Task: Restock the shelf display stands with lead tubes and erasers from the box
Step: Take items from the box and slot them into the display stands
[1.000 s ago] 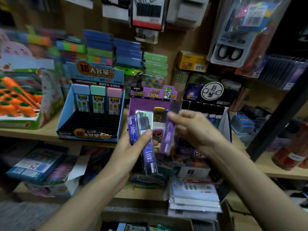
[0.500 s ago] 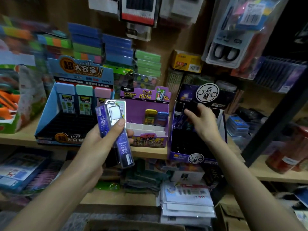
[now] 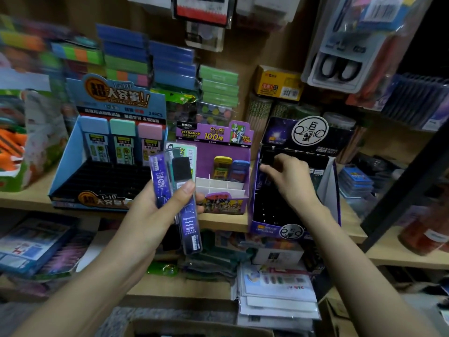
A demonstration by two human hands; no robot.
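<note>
- Left end of the shelf: a blue display stand, three lead cases in its back row.
- Left hand grips a fan of lead tubes before the shelf's front edge, near its middle.
- Right hand reaches into the dark starry stand at the shelf's right end, fingers curled at the back row; whether they pinch a tube cannot be told.
- Likely step: slotting tubes there. Next calls for drawing another tube from the left hand.
</note>
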